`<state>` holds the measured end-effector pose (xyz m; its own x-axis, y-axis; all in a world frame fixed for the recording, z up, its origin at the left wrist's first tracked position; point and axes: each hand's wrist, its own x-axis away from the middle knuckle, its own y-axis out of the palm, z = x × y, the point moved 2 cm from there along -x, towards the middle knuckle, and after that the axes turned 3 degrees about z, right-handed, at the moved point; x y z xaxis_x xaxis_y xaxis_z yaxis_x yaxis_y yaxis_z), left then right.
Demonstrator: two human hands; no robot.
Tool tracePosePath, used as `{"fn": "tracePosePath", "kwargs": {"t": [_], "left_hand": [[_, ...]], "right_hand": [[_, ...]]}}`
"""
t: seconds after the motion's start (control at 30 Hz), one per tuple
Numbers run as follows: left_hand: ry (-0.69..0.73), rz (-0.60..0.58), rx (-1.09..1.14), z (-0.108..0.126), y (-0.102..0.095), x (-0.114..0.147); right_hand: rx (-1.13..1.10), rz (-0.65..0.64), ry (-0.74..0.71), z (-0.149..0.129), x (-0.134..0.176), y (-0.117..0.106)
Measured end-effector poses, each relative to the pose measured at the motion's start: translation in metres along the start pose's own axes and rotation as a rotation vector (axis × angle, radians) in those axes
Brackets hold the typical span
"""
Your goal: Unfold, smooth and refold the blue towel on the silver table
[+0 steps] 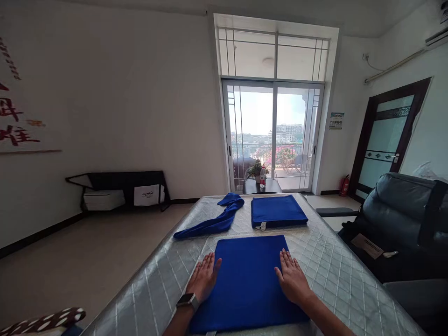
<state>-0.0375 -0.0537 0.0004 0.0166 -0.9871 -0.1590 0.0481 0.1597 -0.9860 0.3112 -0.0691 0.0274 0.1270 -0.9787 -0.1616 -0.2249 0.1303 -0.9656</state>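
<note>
A flat blue fabric cover (247,284), square in shape, lies smooth on a quilted mattress (325,270) in front of me. My left hand (205,275) rests along its left edge, fingers stretched out, with a watch on the wrist. On the right edge my right hand (291,274) lies flat, fingers extended and thumb apart. Neither hand grips anything. Beyond the cover, to the right, is a neat stack of blue covers (278,210) with a white tag showing. A crumpled, twisted blue cloth (219,219) lies to the left of that stack.
Past the mattress's far end stands a small table (250,188) with a plant (257,169) and a bottle (262,178). A dark leather armchair (399,214) is at the right. Against the left wall, a low black rack (128,182) holds white boxes.
</note>
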Motion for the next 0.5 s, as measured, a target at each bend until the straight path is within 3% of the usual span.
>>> {"fn": "tracePosePath", "kwargs": {"t": [0.17,0.33,0.43,0.5], "left_hand": [[0.024,-0.068,-0.001,0.001,-0.001,0.0],[-0.11,-0.021,0.061,0.009,-0.019,0.003],[-0.121,0.079,0.071,0.033,-0.033,0.005],[-0.034,0.096,0.092,0.068,-0.04,0.009]], "right_hand": [[-0.019,-0.034,0.029,0.003,0.009,0.005],[-0.031,-0.039,0.039,0.004,0.006,0.005],[-0.058,-0.024,0.052,0.004,0.006,0.006],[-0.074,-0.029,0.059,0.005,0.006,0.005]]}}
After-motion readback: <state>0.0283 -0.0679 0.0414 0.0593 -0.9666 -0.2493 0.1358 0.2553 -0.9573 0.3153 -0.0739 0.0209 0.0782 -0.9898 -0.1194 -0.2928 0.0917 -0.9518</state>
